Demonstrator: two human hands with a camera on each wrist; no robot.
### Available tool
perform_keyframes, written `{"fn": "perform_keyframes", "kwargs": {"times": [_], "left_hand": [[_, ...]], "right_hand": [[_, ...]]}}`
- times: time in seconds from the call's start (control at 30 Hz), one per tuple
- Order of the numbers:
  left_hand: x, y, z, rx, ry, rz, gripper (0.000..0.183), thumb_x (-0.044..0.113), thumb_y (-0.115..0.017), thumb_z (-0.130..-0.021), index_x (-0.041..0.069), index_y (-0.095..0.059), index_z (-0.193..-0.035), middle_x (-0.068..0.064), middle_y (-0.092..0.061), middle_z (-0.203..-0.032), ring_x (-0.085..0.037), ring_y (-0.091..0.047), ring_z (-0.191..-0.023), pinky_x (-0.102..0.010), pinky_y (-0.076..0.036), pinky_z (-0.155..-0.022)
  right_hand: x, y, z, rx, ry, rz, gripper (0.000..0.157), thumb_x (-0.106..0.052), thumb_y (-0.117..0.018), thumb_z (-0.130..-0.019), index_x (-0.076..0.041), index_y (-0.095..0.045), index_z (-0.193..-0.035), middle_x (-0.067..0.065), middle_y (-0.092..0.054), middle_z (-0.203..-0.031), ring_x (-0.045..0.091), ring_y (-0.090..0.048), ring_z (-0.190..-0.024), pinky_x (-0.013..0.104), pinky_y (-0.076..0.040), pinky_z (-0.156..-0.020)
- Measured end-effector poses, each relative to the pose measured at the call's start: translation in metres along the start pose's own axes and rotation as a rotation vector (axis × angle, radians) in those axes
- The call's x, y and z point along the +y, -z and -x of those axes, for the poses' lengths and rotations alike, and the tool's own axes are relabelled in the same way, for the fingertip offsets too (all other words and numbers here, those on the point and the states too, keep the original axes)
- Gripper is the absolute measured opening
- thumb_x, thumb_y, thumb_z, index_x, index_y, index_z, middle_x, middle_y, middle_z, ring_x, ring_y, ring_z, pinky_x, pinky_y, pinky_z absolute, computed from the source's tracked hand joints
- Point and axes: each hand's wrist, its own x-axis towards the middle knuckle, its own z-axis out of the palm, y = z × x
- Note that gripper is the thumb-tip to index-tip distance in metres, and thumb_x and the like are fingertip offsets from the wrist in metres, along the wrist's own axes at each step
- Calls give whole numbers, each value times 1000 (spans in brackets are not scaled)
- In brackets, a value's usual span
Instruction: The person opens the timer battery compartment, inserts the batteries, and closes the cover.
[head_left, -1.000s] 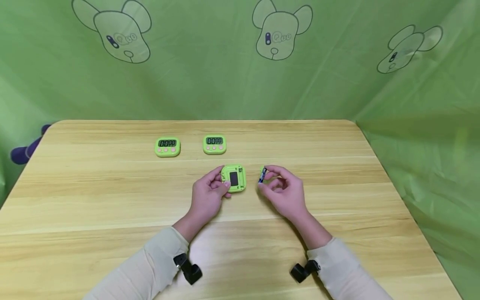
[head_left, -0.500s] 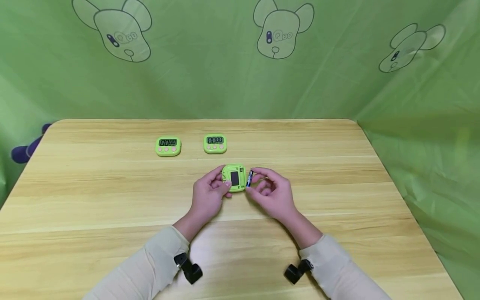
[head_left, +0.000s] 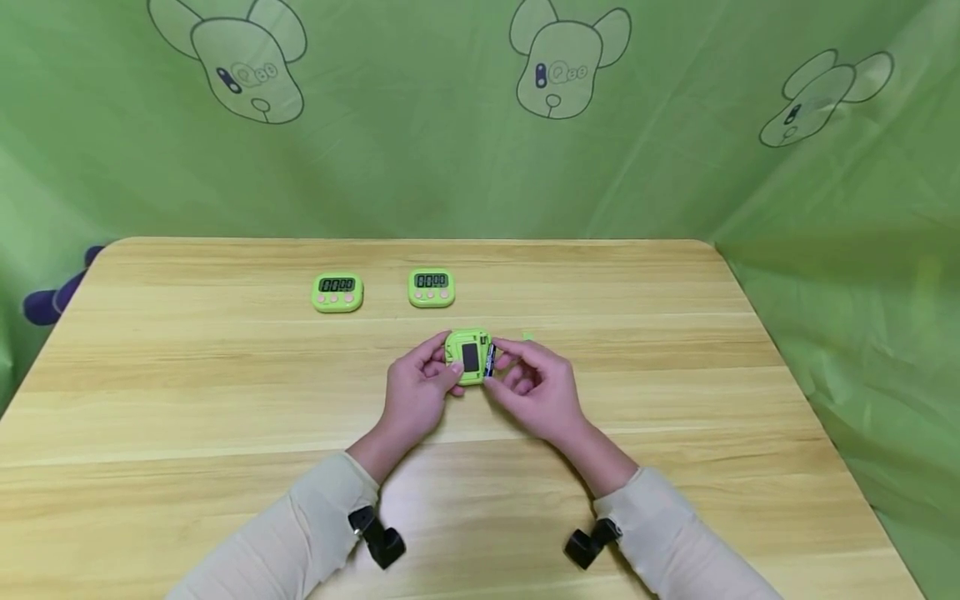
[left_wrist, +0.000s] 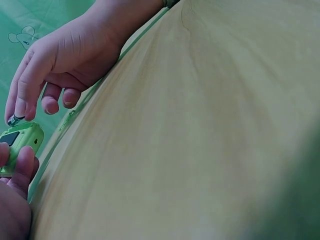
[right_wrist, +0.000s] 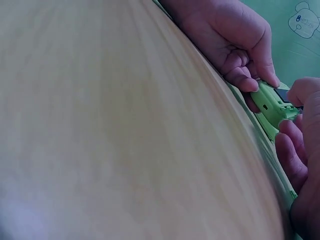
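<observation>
My left hand (head_left: 417, 390) grips a green digital timer (head_left: 460, 340) by its left side, thumb on its back. The timer's back faces up, showing a dark rectangle and an uncovered battery slot along the right edge. Thumb and index finger of my right hand (head_left: 542, 390) pinch a dark blue AAA-size battery (head_left: 491, 360) by its ends, right at that slot. In the left wrist view the battery (left_wrist: 15, 120) sits just over the timer's edge (left_wrist: 31, 137). The right wrist view shows the timer (right_wrist: 270, 106) between both hands, the battery mostly hidden there by fingers.
Two more green timers, one at left (head_left: 337, 292) and one beside it (head_left: 431, 287), lie face up farther back on the wooden table (head_left: 600, 292). A small green piece (head_left: 528, 337) lies just beyond my right hand. A green curtain (head_left: 420, 167) hangs behind the table.
My right hand has moved left with the battery, from beside the timer to its open slot. The small green piece shows behind the right hand. My left hand and the timer have barely moved.
</observation>
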Motion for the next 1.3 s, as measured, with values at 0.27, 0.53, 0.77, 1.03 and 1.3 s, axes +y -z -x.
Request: {"fn": "perform_keyframes", "kwargs": {"times": [0.27, 0.53, 0.77, 1.03, 1.3], "left_hand": [[0, 0, 0, -9, -3, 2, 50, -10, -67, -90, -4, -54, -138, -19, -64, -99, -30, -67, -68, -35, -62, -64], [-1, 1, 1, -16, -2, 5, 50, -9, -67, -90, -5, -54, -138, -18, -64, -100, -31, -67, -67, -35, -61, -64], [0, 1, 0, -23, -2, 3, 49, -9, -67, -90, -5, -54, -138, -18, -64, -100, -29, -67, -66, -34, -61, -64], [1, 3, 1, -40, 3, 17, 49, -10, -66, -91, -6, -54, -138, -19, -64, -101, -29, -67, -67, -35, -62, -64], [-1, 3, 0, -41, -12, 19, 48, -10, -65, -90, -7, -54, -137, -18, -65, -99, -25, -66, -64, -34, -61, -62]], "right_hand": [[-3, -4, -1, 1, 73, 92, 37, 20, -78, -70, 15, -69, -106, 22, -64, -80, 27, -60, -59, 28, -56, -49], [-2, -1, 1, -16, 32, 86, 34, 18, -79, -73, 14, -70, -106, 22, -65, -83, 28, -62, -63, 30, -58, -52], [0, 2, 1, -21, -6, 102, 34, 15, -78, -77, 10, -70, -110, 24, -65, -92, 27, -61, -68, 28, -56, -55], [-5, 1, 1, -60, -67, 102, 54, 13, -75, -80, 11, -57, -131, 25, -63, -99, 31, -62, -68, 31, -58, -56], [-8, -1, -1, -114, -104, 146, 53, 9, -68, -87, 12, -50, -137, 21, -66, -96, 27, -61, -69, 28, -53, -55]]}}
